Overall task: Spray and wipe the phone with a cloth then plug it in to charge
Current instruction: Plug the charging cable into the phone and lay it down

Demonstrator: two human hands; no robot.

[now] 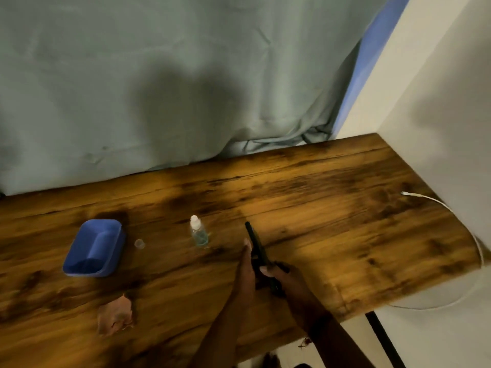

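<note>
While both hands gripped it, the phone (255, 247) stood on edge above the table (345, 221). Left hand (245, 264) wrapped its lower side, fingers closed; right hand (281, 274) pinched the bottom end. Spray bottle (198, 232) just left, cloth (115, 316) nearer, charging cable (425, 199) well right. Phone likely rigid, slick, breakable: hold by edges.
</note>
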